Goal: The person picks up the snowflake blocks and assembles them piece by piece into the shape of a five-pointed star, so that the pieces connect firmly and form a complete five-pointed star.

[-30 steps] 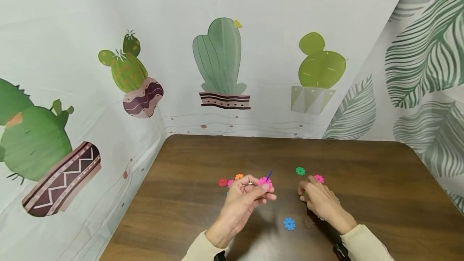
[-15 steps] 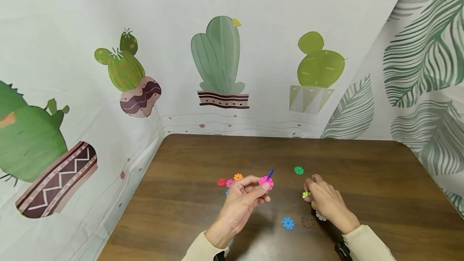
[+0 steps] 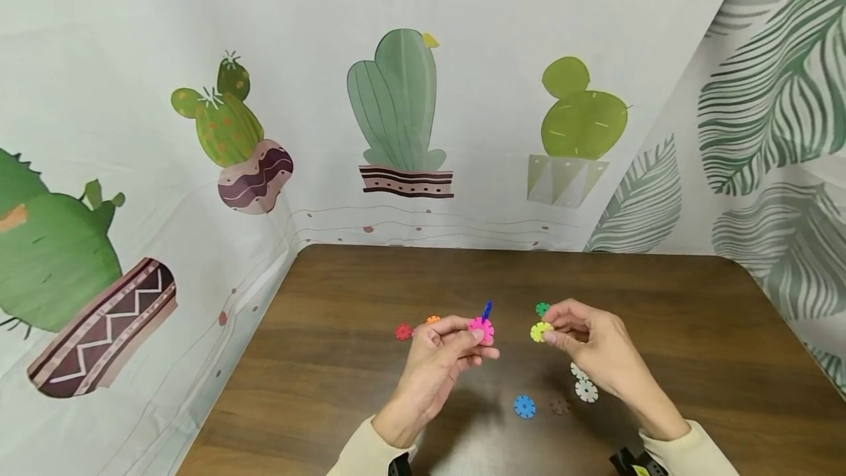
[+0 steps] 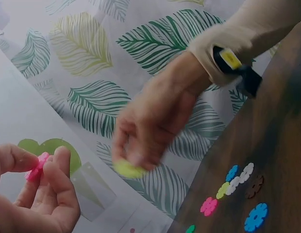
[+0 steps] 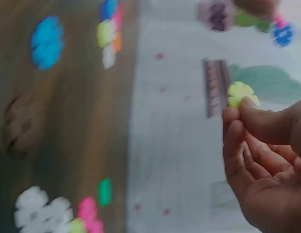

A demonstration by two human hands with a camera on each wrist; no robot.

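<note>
- Left hand (image 3: 432,369) pinches a pink disc (image 3: 487,330) — a dark-blue disc (image 3: 487,309) juts up from it.
- Right hand (image 3: 600,347) pinches a yellow disc (image 3: 537,331) — apart from the pink one.
- Below the right grip, white discs (image 3: 585,391) lie on the table (image 3: 317,402).

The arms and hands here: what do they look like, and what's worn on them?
The left hand and right hand are a person's, without gloves. A cream left sleeve and cream right sleeve cover the arms. A bit of black gear shows by the left cuff; at the right cuff sits a black device with a yellow patch.
</note>
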